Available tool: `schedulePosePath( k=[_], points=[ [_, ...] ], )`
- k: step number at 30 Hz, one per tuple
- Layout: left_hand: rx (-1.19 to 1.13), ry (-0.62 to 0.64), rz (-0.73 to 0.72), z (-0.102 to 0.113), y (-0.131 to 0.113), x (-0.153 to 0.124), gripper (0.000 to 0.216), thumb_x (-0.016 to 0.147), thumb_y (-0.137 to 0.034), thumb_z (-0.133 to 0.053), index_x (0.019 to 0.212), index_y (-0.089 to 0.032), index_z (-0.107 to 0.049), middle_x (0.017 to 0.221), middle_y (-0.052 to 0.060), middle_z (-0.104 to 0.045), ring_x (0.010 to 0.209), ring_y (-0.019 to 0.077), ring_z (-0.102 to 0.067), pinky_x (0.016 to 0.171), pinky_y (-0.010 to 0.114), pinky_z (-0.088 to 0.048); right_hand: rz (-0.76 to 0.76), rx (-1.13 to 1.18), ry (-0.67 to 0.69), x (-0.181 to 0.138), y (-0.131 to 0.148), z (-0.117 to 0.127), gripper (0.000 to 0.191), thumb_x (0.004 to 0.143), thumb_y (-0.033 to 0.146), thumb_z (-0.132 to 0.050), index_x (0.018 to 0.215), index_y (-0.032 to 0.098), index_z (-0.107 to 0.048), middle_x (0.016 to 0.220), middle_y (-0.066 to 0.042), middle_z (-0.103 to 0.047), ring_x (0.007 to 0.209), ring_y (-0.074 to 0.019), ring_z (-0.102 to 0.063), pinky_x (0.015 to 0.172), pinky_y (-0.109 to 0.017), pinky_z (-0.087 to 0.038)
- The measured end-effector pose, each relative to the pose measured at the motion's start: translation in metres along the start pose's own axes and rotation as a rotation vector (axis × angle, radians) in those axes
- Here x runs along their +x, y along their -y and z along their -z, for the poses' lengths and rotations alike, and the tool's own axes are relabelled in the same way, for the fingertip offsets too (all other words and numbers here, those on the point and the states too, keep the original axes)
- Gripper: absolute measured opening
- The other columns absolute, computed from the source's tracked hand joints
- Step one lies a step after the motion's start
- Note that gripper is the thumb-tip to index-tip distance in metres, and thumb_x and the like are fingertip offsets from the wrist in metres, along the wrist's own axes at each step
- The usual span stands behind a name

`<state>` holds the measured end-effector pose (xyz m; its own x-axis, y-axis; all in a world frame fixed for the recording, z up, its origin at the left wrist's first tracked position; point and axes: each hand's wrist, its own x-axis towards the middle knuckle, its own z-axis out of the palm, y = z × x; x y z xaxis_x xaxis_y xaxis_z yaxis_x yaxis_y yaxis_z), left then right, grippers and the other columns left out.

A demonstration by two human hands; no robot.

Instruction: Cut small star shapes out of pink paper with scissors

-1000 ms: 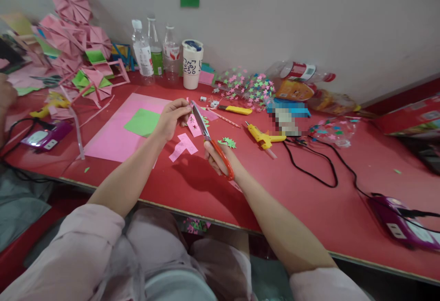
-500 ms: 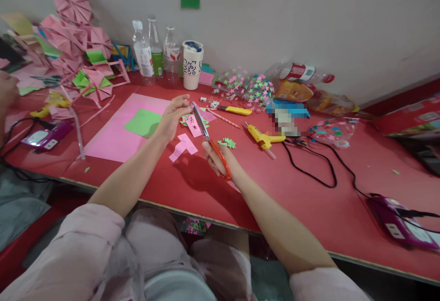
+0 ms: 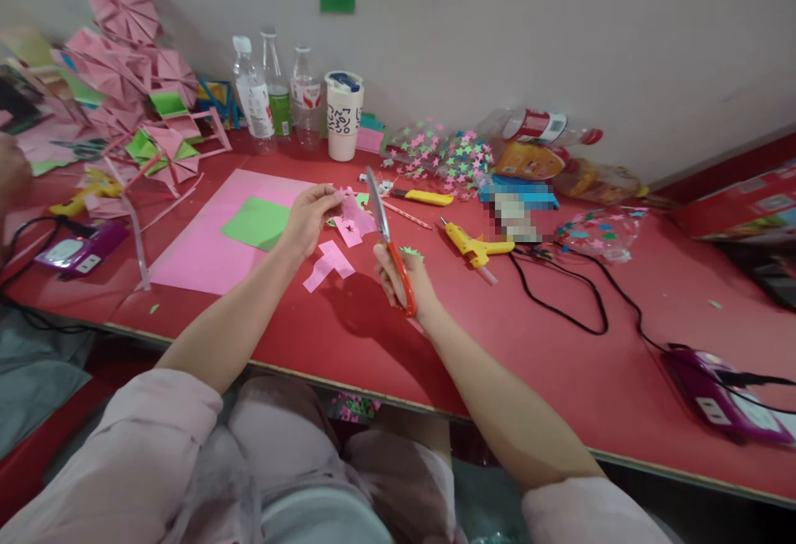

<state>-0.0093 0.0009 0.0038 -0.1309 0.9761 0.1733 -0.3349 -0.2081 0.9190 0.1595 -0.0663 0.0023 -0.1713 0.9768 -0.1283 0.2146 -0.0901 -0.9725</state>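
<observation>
My left hand (image 3: 309, 219) pinches a small piece of pink paper (image 3: 356, 219) between thumb and fingertips, above the red table. My right hand (image 3: 410, 283) grips a pair of scissors (image 3: 401, 277) by its orange-red handles, blades pointing up and away from me. The blades stand just right of the pink paper, and look closed together. Below the left hand's fingers lies a cut pink paper scrap (image 3: 328, 265) on the table. Small green paper stars (image 3: 411, 253) show partly behind my right hand. A green paper square (image 3: 256, 223) rests on a larger pink sheet (image 3: 186, 233) to the left.
A yellow glue gun (image 3: 473, 247), a yellow cutter knife (image 3: 426, 196) and star-filled clear bottles (image 3: 466, 161) lie to the right. A cup (image 3: 343, 117) and several bottles (image 3: 254, 100) stand at the back. Pink folded-paper work (image 3: 124, 71) and another person's hand (image 3: 13, 167) are far left.
The scissors have moved right, away from my left fingertips, and point more upright. The pink paper in my left hand now shows more of its surface. The view has shifted slightly.
</observation>
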Motion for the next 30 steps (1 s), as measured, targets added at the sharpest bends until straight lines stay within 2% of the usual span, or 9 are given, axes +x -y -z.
schedulePosePath(
  k=[3,6,10,14,16,17,22,25,30],
  points=[
    [0.02,0.039,0.016,-0.002,0.001,-0.003,0.01,0.068,-0.013,-0.06,0.06,-0.016,-0.055,0.058,-0.005,-0.054,0.054,0.0032,-0.05,0.06,0.019,-0.042,0.076,0.027,-0.141,0.005,0.0,0.007,0.04,0.074,0.054,-0.063,0.062,0.021,-0.042,0.036,0.009,-0.034,0.028,-0.0063,-0.033,0.031,-0.02,-0.029],
    [0.076,0.133,0.036,-0.008,0.005,-0.009,0.01,0.068,-0.017,-0.064,0.061,-0.015,-0.057,0.059,-0.004,-0.055,0.057,0.0041,-0.051,0.061,0.02,-0.042,0.114,0.071,-0.126,0.007,0.001,0.013,0.04,0.074,0.049,-0.063,0.06,0.022,-0.037,0.036,0.009,-0.035,0.03,-0.0067,-0.034,0.033,-0.021,-0.029],
    [0.15,0.261,0.039,-0.013,0.013,-0.017,0.018,0.072,-0.027,-0.066,0.061,-0.016,-0.056,0.061,-0.004,-0.053,0.061,0.0055,-0.051,0.066,0.021,-0.042,0.071,0.129,-0.083,0.008,0.001,0.012,0.027,0.072,0.032,-0.062,0.062,0.022,-0.039,0.037,0.01,-0.035,0.029,-0.0068,-0.033,0.032,-0.021,-0.027],
    [0.236,0.252,-0.003,-0.009,0.014,-0.014,0.016,0.076,-0.031,-0.06,0.069,-0.018,-0.055,0.068,-0.002,-0.055,0.07,0.0091,-0.054,0.076,0.027,-0.043,0.058,0.082,-0.203,0.011,0.003,0.014,0.024,0.072,0.025,-0.058,0.061,0.023,-0.037,0.036,0.009,-0.035,0.03,-0.007,-0.034,0.033,-0.021,-0.028],
    [0.428,0.269,-0.096,-0.006,0.016,-0.011,0.017,0.08,-0.031,-0.054,0.07,-0.018,-0.054,0.072,-0.001,-0.055,0.074,0.0115,-0.052,0.078,0.029,-0.042,0.092,0.109,-0.263,0.013,0.003,0.018,0.025,0.073,0.026,-0.057,0.062,0.023,-0.035,0.037,0.009,-0.035,0.03,-0.0071,-0.034,0.034,-0.021,-0.029],
    [0.569,0.322,-0.168,-0.005,0.019,-0.01,0.018,0.081,-0.03,-0.052,0.067,-0.018,-0.053,0.074,0.001,-0.054,0.077,0.0128,-0.051,0.08,0.031,-0.041,0.105,0.135,-0.282,0.014,0.003,0.021,0.026,0.073,0.026,-0.057,0.062,0.023,-0.034,0.038,0.009,-0.034,0.031,-0.0071,-0.034,0.033,-0.022,-0.029],
    [1.194,0.714,-0.45,-0.016,0.037,-0.021,0.027,0.088,-0.025,-0.038,0.073,-0.015,-0.059,0.085,0.01,-0.056,0.084,0.02,-0.048,0.082,0.038,-0.039,0.127,0.213,-0.281,0.017,-0.001,0.024,0.032,0.074,0.031,-0.058,0.058,0.024,-0.03,0.038,0.008,-0.032,0.033,-0.0076,-0.033,0.035,-0.022,-0.031],
    [1.427,0.772,-0.561,-0.026,0.043,-0.034,0.037,0.092,-0.028,-0.031,0.086,-0.013,-0.064,0.099,0.016,-0.057,0.09,0.0243,-0.05,0.081,0.041,-0.038,0.145,0.191,-0.246,0.016,-0.001,0.022,0.033,0.074,0.035,-0.06,0.059,0.023,-0.033,0.038,0.008,-0.034,0.033,-0.0074,-0.034,0.035,-0.022,-0.031],
    [1.559,0.78,-0.654,-0.03,0.044,-0.041,0.038,0.092,-0.027,-0.03,0.096,-0.012,-0.065,0.097,0.018,-0.058,0.095,0.0279,-0.052,0.082,0.042,-0.039,0.131,0.111,-0.221,0.014,0.001,0.019,0.03,0.073,0.037,-0.062,0.063,0.023,-0.037,0.039,0.008,-0.037,0.033,-0.008,-0.038,0.036,-0.022,-0.031]
  ],
)
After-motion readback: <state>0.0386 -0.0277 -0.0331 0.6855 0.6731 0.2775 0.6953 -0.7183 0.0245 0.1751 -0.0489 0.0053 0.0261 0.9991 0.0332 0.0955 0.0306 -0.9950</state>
